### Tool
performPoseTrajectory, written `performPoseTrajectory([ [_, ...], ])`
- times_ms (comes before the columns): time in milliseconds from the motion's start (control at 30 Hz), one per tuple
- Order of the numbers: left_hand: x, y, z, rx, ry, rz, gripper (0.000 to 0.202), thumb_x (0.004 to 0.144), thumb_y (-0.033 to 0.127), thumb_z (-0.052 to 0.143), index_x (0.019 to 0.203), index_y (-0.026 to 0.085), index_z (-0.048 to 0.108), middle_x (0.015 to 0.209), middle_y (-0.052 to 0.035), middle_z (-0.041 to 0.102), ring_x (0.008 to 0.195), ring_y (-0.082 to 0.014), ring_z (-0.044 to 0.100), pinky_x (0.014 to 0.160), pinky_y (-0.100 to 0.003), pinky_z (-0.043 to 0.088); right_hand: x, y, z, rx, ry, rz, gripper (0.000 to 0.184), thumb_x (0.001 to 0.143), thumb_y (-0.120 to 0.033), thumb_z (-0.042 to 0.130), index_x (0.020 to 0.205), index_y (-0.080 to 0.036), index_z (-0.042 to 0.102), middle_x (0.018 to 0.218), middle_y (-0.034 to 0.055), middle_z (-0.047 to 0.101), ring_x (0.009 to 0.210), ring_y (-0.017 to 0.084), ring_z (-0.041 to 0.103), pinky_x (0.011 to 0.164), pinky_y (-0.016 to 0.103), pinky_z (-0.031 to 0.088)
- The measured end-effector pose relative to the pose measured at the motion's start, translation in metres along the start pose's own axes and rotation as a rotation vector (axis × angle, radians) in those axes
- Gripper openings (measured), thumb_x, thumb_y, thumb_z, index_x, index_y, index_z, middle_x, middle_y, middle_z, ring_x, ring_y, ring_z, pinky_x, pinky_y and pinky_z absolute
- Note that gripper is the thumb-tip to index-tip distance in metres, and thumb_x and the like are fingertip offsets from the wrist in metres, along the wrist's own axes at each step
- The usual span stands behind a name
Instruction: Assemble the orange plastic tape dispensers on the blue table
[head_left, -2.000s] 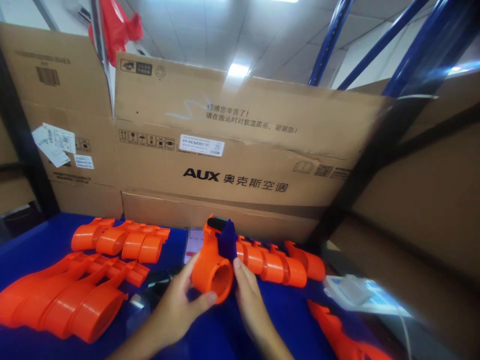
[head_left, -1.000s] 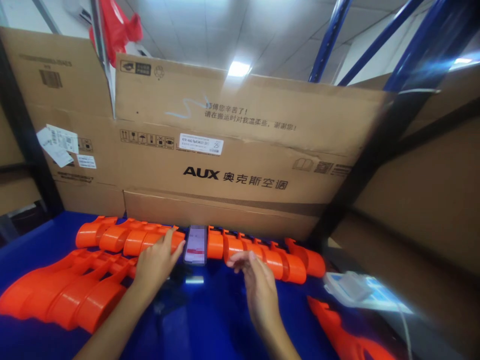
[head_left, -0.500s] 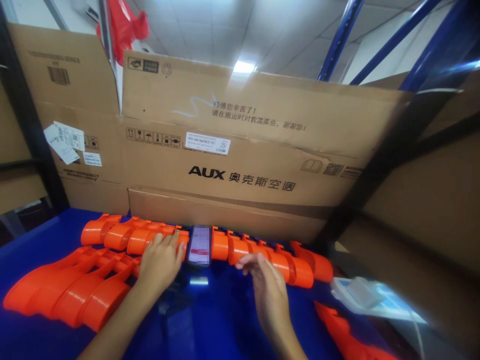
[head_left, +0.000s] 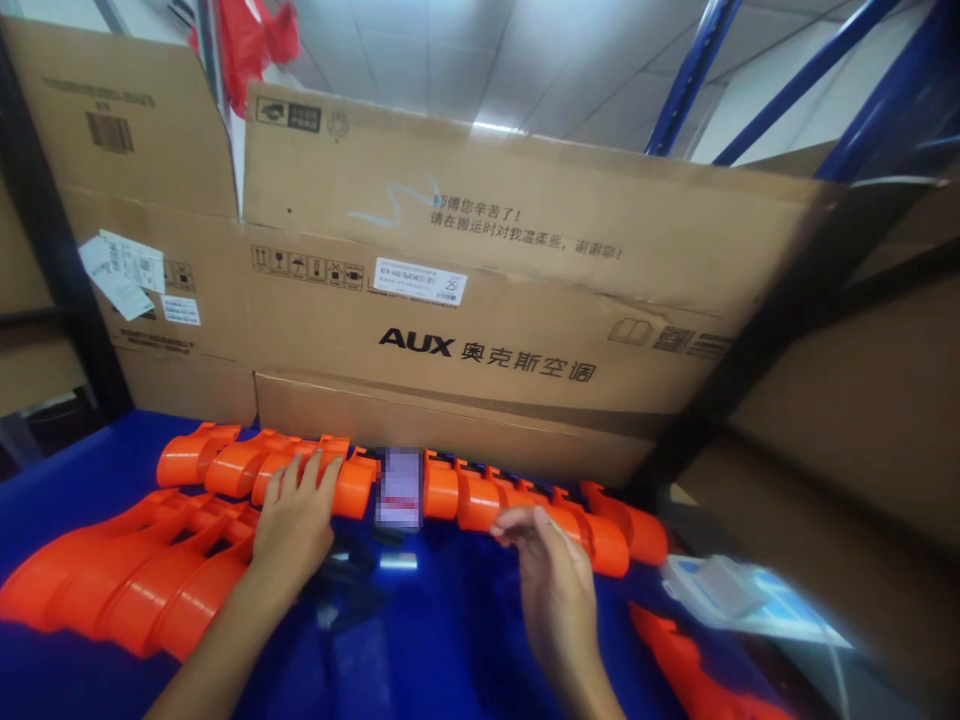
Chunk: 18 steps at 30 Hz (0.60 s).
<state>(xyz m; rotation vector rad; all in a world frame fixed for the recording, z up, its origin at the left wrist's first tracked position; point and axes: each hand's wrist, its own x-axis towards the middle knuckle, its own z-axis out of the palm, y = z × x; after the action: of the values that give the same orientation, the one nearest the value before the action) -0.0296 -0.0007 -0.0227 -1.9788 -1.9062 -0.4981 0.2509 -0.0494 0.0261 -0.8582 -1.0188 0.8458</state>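
My left hand (head_left: 294, 525) rests over a row of orange curved plastic parts (head_left: 234, 470) at the back left, fingers apart and lying on them. Its fingertips touch the parts near the row's right end. My right hand (head_left: 556, 590) hovers in front of another row of orange curved plastic parts (head_left: 480, 500) on the right. Its fingers are loosely bent toward the left, and nothing shows in them. Between the two rows stands a phone (head_left: 400, 490) with a lit, blurred-out screen.
More orange parts (head_left: 124, 590) lie nested at the front left, and another orange piece (head_left: 675, 660) is at the right edge. Dark objects (head_left: 349, 580) lie on the blue table surface (head_left: 442, 650). A large cardboard panel (head_left: 487, 300) stands behind. A white tray (head_left: 739, 595) sits right.
My left hand has shifted left, away from the phone, along the orange parts. My right hand has moved slightly to the right. The view has shifted a little.
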Motion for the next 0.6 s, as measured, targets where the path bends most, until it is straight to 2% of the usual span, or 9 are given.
performPoseTrajectory([
  [167, 0.0067, 0.0010, 0.0030, 0.015, -0.012, -0.011, 0.074, 0.079, 0.002, 0.051, 0.150, 0.022, 0.044, 0.146, -0.0163, 0.052, 0.128, -0.0375, 0.044, 0.103, -0.052, 0.034, 0.0001, 0.0007, 0.0011, -0.012, 0.010, -0.010, 0.036, 0.089, -0.050, 0.063, 0.074, -0.019, 0.074, 0.075, 0.0046, 0.071, 0.074, 0.020, 0.060, 0.072, 0.032, 0.044],
  [333, 0.0083, 0.0022, 0.0067, 0.030, -0.022, -0.017, 0.072, 0.077, 0.000, 0.049, 0.147, 0.016, 0.046, 0.139, -0.0202, 0.054, 0.113, -0.0345, 0.052, 0.095, -0.049, 0.039, -0.0006, 0.0011, 0.0020, -0.026, 0.009, -0.002, 0.036, 0.089, -0.050, 0.063, 0.073, -0.019, 0.074, 0.076, 0.0053, 0.071, 0.075, 0.021, 0.060, 0.072, 0.032, 0.044],
  [433, 0.0072, 0.0007, 0.0079, 0.008, 0.016, 0.020, 0.070, 0.076, -0.002, 0.048, 0.144, 0.016, 0.050, 0.143, -0.0183, 0.052, 0.114, -0.0352, 0.051, 0.093, -0.048, 0.041, -0.0009, 0.0012, 0.0018, -0.037, 0.013, 0.003, 0.036, 0.089, -0.050, 0.063, 0.074, -0.020, 0.074, 0.078, 0.0065, 0.072, 0.077, 0.023, 0.061, 0.073, 0.034, 0.044],
  [600, 0.0099, -0.0003, -0.0007, -0.086, 0.091, 0.034, 0.073, 0.078, -0.004, 0.045, 0.148, 0.018, 0.045, 0.145, -0.0141, 0.055, 0.113, -0.0339, 0.052, 0.093, -0.046, 0.044, 0.0003, 0.0042, -0.0010, -0.063, 0.005, -0.019, 0.037, 0.091, -0.051, 0.061, 0.075, -0.019, 0.073, 0.078, 0.0071, 0.072, 0.077, 0.023, 0.061, 0.073, 0.035, 0.044],
])
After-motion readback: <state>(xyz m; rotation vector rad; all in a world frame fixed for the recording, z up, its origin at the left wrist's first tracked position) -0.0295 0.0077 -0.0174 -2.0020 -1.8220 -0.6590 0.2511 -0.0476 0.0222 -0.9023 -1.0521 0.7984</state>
